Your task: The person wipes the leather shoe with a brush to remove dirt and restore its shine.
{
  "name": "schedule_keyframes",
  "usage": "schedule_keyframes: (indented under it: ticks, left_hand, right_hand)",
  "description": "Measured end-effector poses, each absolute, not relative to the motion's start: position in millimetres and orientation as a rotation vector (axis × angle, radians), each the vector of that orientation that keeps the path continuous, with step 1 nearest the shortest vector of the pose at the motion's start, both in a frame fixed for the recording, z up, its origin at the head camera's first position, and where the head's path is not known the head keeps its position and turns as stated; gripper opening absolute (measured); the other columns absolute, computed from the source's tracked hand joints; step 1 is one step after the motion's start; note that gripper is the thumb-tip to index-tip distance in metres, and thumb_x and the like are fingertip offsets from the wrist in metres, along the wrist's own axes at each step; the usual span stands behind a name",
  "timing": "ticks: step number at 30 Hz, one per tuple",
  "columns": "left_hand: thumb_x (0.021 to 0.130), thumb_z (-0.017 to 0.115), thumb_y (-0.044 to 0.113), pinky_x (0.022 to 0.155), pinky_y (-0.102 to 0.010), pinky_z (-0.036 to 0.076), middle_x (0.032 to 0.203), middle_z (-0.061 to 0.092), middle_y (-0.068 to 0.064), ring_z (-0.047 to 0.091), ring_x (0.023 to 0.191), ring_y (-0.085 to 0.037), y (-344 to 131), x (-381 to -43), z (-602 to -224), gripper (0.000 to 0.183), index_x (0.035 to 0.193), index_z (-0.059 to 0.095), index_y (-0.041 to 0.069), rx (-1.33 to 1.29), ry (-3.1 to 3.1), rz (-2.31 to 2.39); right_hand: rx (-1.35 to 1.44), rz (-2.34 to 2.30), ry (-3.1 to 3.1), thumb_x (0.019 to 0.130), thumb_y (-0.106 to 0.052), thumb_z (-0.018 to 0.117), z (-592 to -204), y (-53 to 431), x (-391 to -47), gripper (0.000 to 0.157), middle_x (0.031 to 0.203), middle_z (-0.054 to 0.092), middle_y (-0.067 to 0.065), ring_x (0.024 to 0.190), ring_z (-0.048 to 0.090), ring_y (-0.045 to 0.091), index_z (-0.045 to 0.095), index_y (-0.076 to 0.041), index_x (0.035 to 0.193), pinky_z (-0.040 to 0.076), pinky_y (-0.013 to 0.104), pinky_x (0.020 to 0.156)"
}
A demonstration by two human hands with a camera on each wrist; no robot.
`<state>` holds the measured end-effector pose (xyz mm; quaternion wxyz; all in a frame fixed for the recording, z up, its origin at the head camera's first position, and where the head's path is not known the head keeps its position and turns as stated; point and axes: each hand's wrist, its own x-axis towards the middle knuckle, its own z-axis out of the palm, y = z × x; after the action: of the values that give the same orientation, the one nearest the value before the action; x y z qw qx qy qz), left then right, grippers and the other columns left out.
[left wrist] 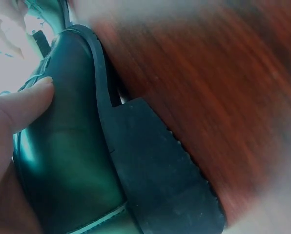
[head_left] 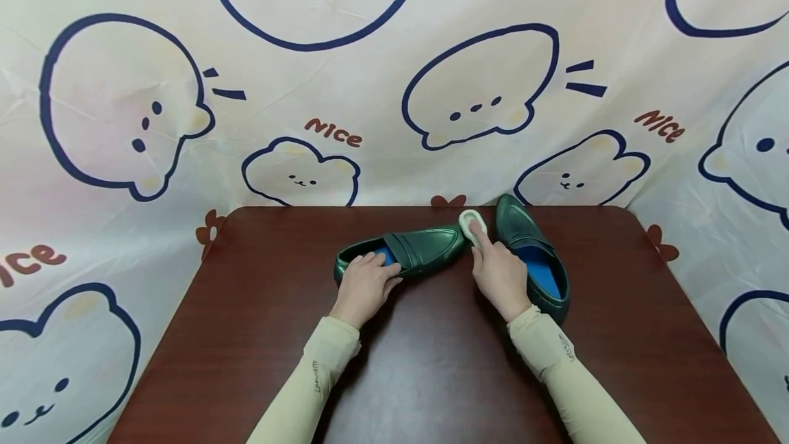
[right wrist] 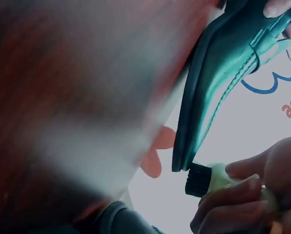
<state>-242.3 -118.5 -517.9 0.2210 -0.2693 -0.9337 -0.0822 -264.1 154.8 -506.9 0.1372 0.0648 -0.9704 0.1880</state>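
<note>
My left hand point(head_left: 365, 286) grips a green leather loafer point(head_left: 434, 249) at its opening, thumb on the near side and fingers over the blue insole point(head_left: 386, 254). The left wrist view shows the thumb point(left wrist: 31, 105) pressed on the shoe's side and the black heel point(left wrist: 160, 165) tilted off the wood. In my right hand point(head_left: 501, 276) is a small pale shoe brush point(head_left: 466, 219), its index finger along the back. Dark bristles point(right wrist: 199, 180) sit right at the loafer's toe in the right wrist view.
A second green loafer point(head_left: 519, 226) stands just right of the right hand, its toe reaching over the table's back edge. The brown wooden table point(head_left: 419, 375) has a pale cartoon-print cloth point(head_left: 382, 88) hanging behind it and along both sides.
</note>
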Motion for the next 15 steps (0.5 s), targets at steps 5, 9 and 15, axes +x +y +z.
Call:
schedule_keyframes:
  ticks: [5, 9, 15]
  left_hand:
    - [0.096, 0.076, 0.030, 0.070, -0.033, 0.045, 0.081, 0.060, -0.001, 0.056, 0.078, -0.020, -118.4, -242.2, -516.3, 0.008, 0.094, 0.073, 0.023, -0.754, -2.600, -0.241]
    - [0.096, 0.076, 0.032, 0.071, -0.034, 0.048, 0.082, 0.061, 0.000, 0.056, 0.078, -0.019, -117.8, -242.8, -514.9, 0.009, 0.096, 0.074, 0.023, -0.740, -2.605, -0.218]
    - [0.095, 0.077, 0.032, 0.073, -0.035, 0.050, 0.082, 0.061, 0.000, 0.056, 0.077, -0.018, -118.2, -242.2, -516.7, 0.010, 0.101, 0.077, 0.024, -0.729, -2.611, -0.204]
  right_hand:
    - [0.384, 0.882, -2.924, 0.110, -0.029, 0.051, -499.0, 142.2, -262.5, 0.050, 0.063, 0.051, 0.005, 0.049, 0.046, 0.020, 0.041, -0.030, 0.159, 0.036, 0.034, 0.047]
    - [0.545, 1.148, -2.956, 0.112, -0.031, 0.047, -489.9, 124.2, -260.7, 0.050, 0.063, 0.048, 0.002, 0.049, 0.044, 0.017, 0.037, -0.032, 0.161, 0.038, 0.034, 0.051]
    - [0.574, 1.213, -2.958, 0.112, -0.031, 0.047, -490.1, 106.0, -265.8, 0.050, 0.063, 0.046, 0.000, 0.050, 0.040, 0.014, 0.037, -0.034, 0.161, 0.038, 0.032, 0.054]
